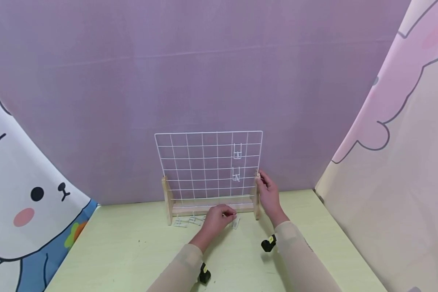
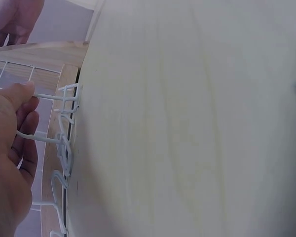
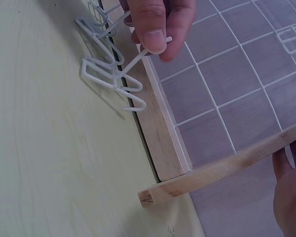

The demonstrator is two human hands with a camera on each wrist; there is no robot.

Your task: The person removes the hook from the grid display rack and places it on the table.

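A white wire grid panel stands upright in a wooden base with a side post at each end. My right hand grips the top of the right post, with fingers on its outer side. Low in front of the base, my left hand pinches the straight prong of a white wire hook between thumb and fingertips. Its bent frame hangs close over the table. Two similar hooks, an upper one and a lower one, hang on the grid's right part.
Several more loose wire hooks lie on the pale table left of my left hand, before the base. Purple cloth hangs behind the grid. Printed cloths stand at the left and right.
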